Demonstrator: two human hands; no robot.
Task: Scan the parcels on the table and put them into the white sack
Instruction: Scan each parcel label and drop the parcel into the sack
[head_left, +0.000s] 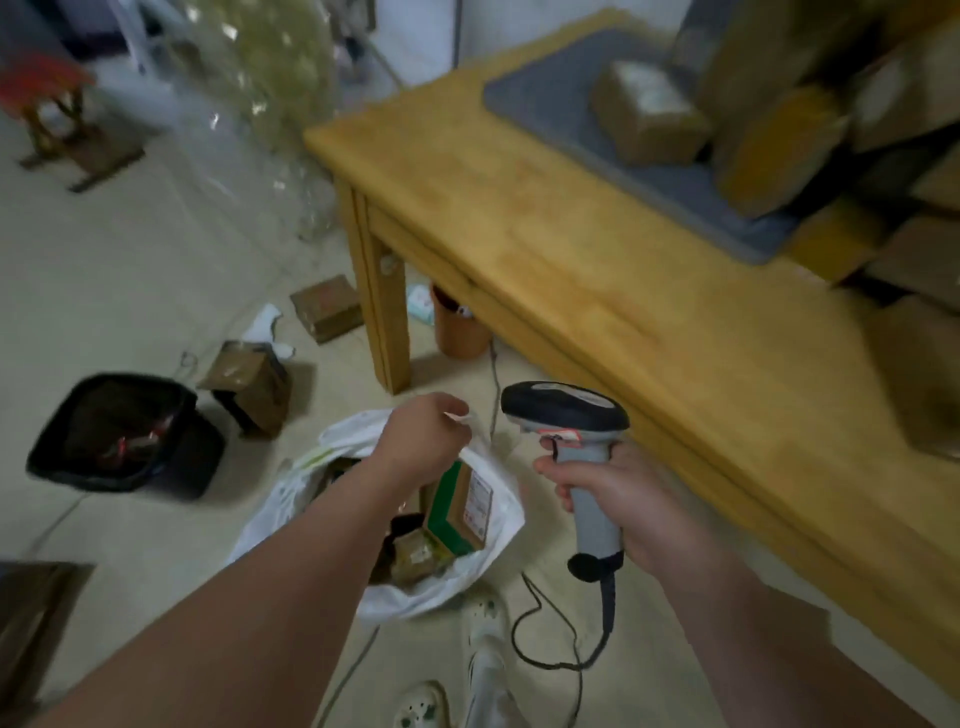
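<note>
Mostly blurred parcels (649, 111) on table (571, 270)

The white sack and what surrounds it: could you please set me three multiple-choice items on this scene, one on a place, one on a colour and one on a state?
1. Where does the white sack stand?
A. On the floor beside the table.
B. On top of the table.
C. Hanging from a wall hook.

2. What colour is the mat on the table?
A. Red.
B. Green.
C. Grey.

3. What is the right hand doing?
A. Hanging empty.
B. Gripping the scanner by its handle.
C. Pressing flat on the table.

Answers:
1 A, the sack sits on the floor near the table's leg.
2 C, the mat lying on the tabletop is plainly grey.
3 B, its fingers are curled round the scanner's handle.
</note>
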